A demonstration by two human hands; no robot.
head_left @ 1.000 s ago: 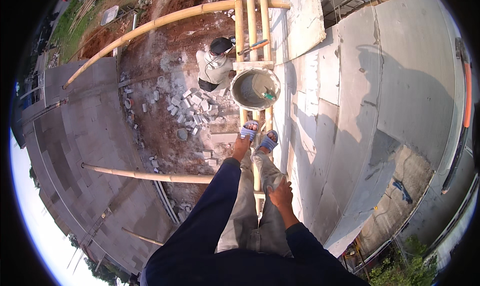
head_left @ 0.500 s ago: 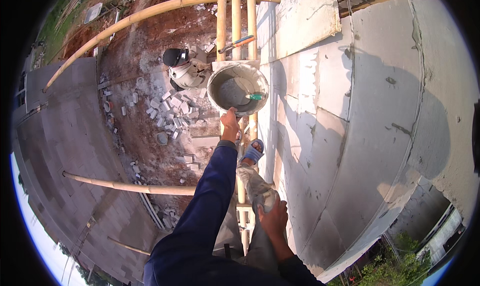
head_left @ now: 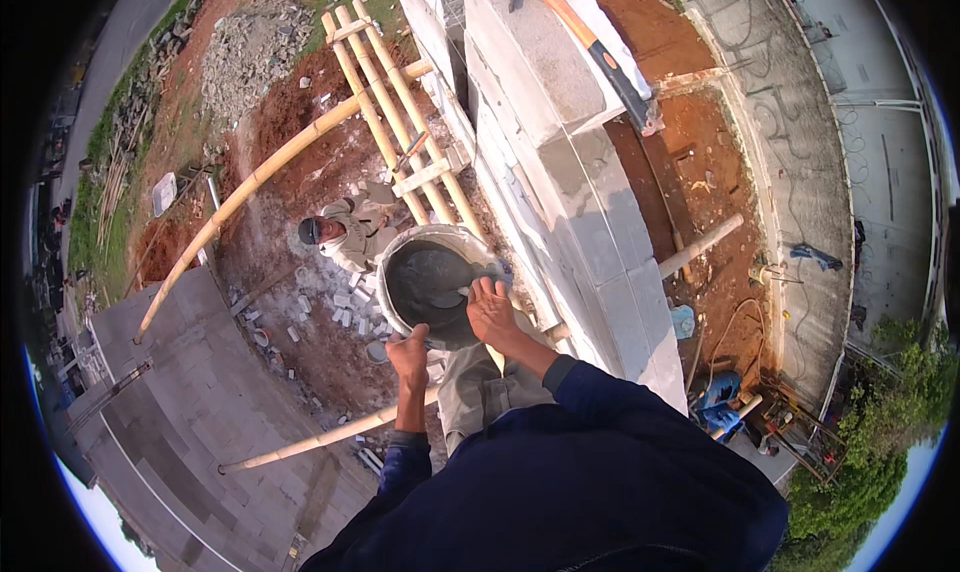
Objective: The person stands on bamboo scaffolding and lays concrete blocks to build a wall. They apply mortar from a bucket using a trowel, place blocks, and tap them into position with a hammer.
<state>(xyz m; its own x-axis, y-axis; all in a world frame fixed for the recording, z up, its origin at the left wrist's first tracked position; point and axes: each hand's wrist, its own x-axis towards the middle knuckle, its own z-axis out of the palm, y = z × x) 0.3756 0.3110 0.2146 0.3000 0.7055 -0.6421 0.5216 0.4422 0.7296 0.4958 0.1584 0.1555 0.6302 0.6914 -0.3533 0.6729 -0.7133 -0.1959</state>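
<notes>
To my left, open air drops to rubble-strewn ground (head_left: 255, 242); close on the right, a pale block wall (head_left: 610, 227) limits room. Between them is a bucket (head_left: 384, 292) with grey paste (head_left: 420, 272) inside. My left hand (head_left: 408, 359) has its fingers clasping the near rim; the right hand (head_left: 497, 317) has fingers wrapped around a trowel (head_left: 447, 298).

Bright daylight, fisheye-bent edges
</notes>
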